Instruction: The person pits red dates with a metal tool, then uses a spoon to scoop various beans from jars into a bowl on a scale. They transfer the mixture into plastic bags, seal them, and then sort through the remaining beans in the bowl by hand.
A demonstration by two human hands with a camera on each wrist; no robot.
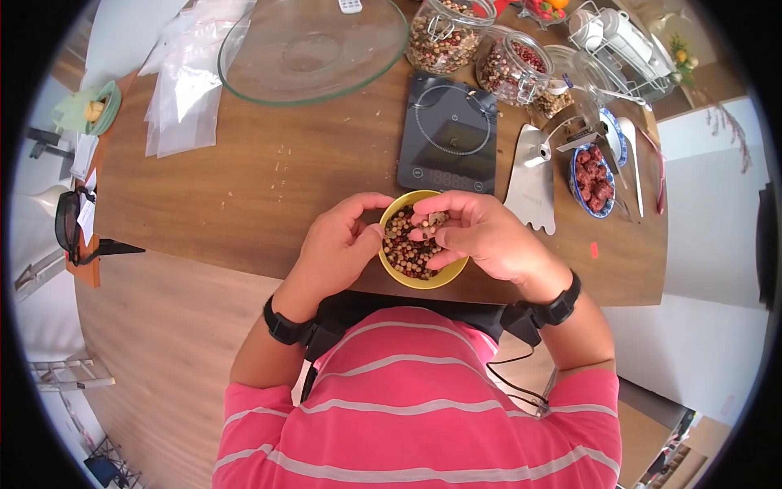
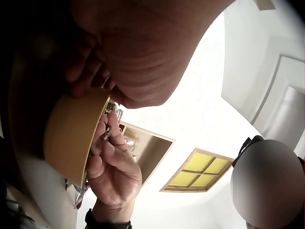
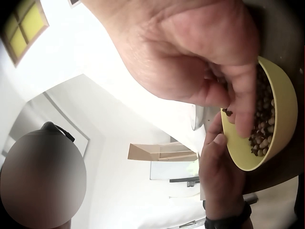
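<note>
A yellow bowl (image 1: 422, 284) of mixed peppercorns (image 1: 405, 251) sits at the table's front edge, before the person's torso. My left hand (image 1: 332, 251) holds the bowl's left side, its thumb at the rim and fingers curving round the far side. Over the bowl's right half, my right hand (image 1: 489, 242) has its fingers curled, holding some peppercorns and a small brownish piece. In the right wrist view, dark bits show at the right fingertips (image 3: 244, 129), just inside the bowl's wall. The left wrist view shows the right palm turned up beside the rim.
A black kitchen scale (image 1: 448, 134) lies right behind the bowl. To its right are a metal scraper (image 1: 531, 179) and a blue-patterned bowl (image 1: 580, 194) of dark red pieces. Glass jars (image 1: 444, 41), a large glass plate (image 1: 244, 77) and plastic bags (image 1: 181, 122) stand farther back.
</note>
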